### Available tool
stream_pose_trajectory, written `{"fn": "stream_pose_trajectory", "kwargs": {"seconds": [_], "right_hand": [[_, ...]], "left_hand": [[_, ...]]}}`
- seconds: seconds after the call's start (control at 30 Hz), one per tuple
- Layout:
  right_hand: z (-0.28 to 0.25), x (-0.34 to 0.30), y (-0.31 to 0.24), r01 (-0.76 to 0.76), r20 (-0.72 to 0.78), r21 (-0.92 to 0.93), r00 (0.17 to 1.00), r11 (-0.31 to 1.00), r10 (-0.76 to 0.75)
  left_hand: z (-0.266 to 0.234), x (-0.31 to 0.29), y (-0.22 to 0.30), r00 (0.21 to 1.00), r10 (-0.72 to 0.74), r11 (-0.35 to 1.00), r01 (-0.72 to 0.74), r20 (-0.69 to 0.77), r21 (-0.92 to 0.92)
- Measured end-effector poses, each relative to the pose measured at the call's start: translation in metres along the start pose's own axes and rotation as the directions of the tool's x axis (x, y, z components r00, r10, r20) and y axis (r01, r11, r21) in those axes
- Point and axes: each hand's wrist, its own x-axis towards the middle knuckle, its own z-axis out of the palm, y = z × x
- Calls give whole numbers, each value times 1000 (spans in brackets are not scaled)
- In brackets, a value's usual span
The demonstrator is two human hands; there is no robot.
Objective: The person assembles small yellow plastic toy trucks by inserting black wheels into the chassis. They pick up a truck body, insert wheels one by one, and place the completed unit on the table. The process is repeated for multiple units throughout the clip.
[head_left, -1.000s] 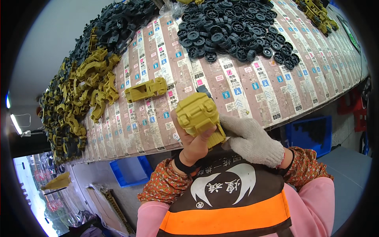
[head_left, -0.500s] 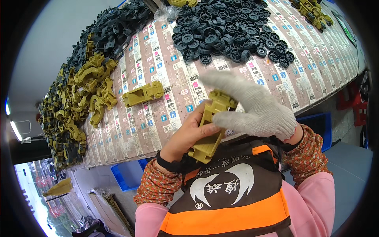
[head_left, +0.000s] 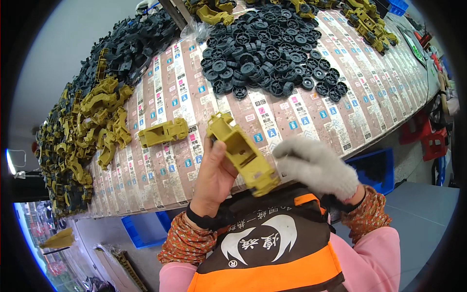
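My left hand (head_left: 212, 176), bare, grips a mustard-yellow plastic toy truck body (head_left: 242, 155) by its side, thumb on the near wall. The body is tilted, its hollow rectangular bed facing up and its lower end close to my apron. My right hand (head_left: 318, 166), in a pale knitted glove, is just right of the truck body's lower end. Its fingers are loosely bent and a little apart, with nothing seen between them. A second yellow truck body (head_left: 163, 133) lies on the table to the left.
The table (head_left: 311, 141) has a striped, label-printed covering. Black toy wheels (head_left: 265, 53) are heaped at the back. Yellow parts (head_left: 104, 104) and dark parts (head_left: 126, 46) pile up along the left. Assembled yellow trucks (head_left: 369, 27) stand far right. Blue bins (head_left: 146, 228) sit below the edge.
The truck body has been turned over in my left hand, so its bed now faces up. My gloved right hand has come off it and moved down. The view has shifted slightly.
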Motion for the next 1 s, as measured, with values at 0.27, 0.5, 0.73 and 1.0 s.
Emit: {"fn": "stream_pose_trajectory", "kwargs": {"seconds": [0.27,0.5,0.73,1.0], "right_hand": [[-100,75,65,-111,-280,-902,886,417,-370],[-98,84,66,-82,-159,-952,956,296,-248],[-86,68,64,-45,-173,-889,954,456,-244],[-18,32,24,97,-91,-263,988,960,-125]], "left_hand": [[5,-13,13,990,-140,982,143,-31,125],[0,-17,4,984,-172,981,175,-49,79],[-2,-20,1,983,-178,980,182,-52,80],[-1,-21,-7,984,-166,974,173,-56,149]]}}
